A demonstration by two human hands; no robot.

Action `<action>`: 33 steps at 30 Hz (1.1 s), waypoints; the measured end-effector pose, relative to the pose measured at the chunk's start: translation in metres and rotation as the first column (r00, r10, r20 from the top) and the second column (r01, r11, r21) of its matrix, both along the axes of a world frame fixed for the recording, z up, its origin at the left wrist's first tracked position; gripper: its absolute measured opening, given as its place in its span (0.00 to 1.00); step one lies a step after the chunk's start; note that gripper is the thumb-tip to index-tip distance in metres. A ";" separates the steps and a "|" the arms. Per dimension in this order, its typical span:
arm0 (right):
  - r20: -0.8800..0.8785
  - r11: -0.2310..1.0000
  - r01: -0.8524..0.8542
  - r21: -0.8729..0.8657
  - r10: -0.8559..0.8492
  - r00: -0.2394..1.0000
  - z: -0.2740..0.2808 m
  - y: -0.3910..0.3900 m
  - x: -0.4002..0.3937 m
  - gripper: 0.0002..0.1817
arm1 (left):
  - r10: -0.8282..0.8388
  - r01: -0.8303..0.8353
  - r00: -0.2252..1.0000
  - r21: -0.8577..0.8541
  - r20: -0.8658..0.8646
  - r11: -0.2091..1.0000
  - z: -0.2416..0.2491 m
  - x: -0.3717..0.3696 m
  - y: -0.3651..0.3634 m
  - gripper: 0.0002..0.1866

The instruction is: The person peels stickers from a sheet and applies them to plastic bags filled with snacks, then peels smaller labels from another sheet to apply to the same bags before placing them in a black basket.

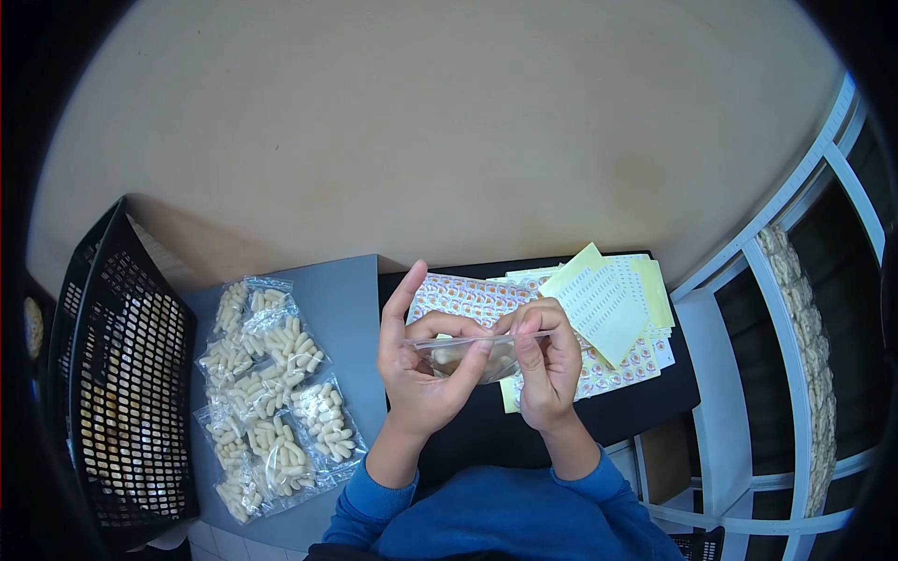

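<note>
Between my two hands is a clear zip bag [491, 360] with pale pieces inside, its top edge running level across my fingers. My left hand [421, 369] pinches the bag's left part between thumb and fingers, while its index finger points up. At the right end of the same edge, my right hand [545, 360] pinches with thumb and fingertips. Behind and under my hands lie sheets of round stickers [468, 294] with orange and red designs. Yellow-backed sheets with small printed rows [603, 299] rest on top at the right.
Several clear bags of pale, capsule-shaped pieces [276, 374] cover much of the grey board [351, 299] at left. A black perforated basket [131, 374] stands at the far left. White shelving [795, 374] curves along the right. A beige wall [449, 131] rises behind.
</note>
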State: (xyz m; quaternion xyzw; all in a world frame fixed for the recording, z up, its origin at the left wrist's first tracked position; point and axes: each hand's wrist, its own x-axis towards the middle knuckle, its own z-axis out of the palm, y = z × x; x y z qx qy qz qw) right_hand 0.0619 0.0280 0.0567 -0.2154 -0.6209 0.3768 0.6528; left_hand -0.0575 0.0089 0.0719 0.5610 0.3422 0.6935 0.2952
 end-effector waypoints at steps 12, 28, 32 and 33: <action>-0.045 0.997 0.043 0.057 -0.040 0.998 0.001 0.001 0.002 0.03 | -0.017 0.017 1.000 -0.009 0.019 1.000 -0.001 0.000 0.000 0.39; 0.086 0.993 0.104 0.063 -0.109 0.990 0.001 -0.003 0.003 0.04 | -0.048 0.048 0.999 0.013 0.015 0.999 0.000 0.002 0.001 0.43; 0.015 0.993 0.106 0.047 -0.107 0.994 0.002 0.001 0.009 0.03 | -0.036 0.036 0.999 0.059 0.007 0.998 0.002 -0.005 0.005 0.44; -0.029 0.993 0.110 0.031 -0.109 0.994 0.003 0.002 0.011 0.03 | -0.027 0.027 1.000 0.067 0.010 0.997 -0.001 -0.011 0.007 0.45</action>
